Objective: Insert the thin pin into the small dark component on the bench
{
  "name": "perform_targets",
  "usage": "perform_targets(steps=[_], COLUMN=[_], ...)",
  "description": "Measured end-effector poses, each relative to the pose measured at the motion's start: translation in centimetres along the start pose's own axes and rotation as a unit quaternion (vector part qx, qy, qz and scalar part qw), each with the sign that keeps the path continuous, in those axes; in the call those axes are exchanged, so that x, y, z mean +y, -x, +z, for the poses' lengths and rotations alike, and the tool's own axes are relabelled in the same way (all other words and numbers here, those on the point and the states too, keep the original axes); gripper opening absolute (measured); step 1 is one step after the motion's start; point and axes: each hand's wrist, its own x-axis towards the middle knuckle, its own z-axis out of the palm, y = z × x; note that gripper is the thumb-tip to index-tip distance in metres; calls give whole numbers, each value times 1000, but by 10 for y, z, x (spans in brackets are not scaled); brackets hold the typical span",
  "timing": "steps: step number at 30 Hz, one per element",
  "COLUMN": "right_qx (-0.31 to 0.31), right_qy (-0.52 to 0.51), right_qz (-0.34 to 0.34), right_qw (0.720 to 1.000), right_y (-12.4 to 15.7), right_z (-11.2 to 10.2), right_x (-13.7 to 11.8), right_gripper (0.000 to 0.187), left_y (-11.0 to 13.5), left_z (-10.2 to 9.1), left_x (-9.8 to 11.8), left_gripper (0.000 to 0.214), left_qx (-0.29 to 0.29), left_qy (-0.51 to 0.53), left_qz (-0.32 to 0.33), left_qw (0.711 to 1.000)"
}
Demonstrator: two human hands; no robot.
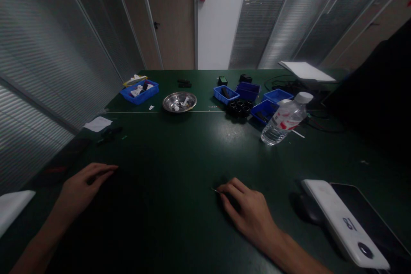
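Note:
My left hand point(81, 188) rests palm down on the dark green table point(180, 145) at the near left, fingers loosely curled, with nothing visible in it. My right hand point(248, 209) lies on the table near the middle front. Its fingertips pinch a thin, small metal piece point(214, 189) whose tip sticks out to the left; what it is stays unclear in the dim light.
A clear water bottle point(284, 120) lies tilted at the right. Blue bins point(140, 90) point(247, 96) with small parts and a metal bowl point(179, 102) stand at the far side. A white device point(343, 220) and a dark tablet point(372, 218) lie at the near right. Paper point(98, 123) sits at the left.

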Motion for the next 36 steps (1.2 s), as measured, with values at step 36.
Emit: perform_targets(steps=[36], right_qx=[-5], right_qy=[0], right_qz=[-3], right_qw=[1000], right_y=[1], right_z=[2], right_x=[2], right_gripper=[26], left_y=[9], left_z=[-13], left_x=[10], left_gripper=[53], left_qx=[41], left_qy=[-94], left_qz=[44], left_qw=[994])
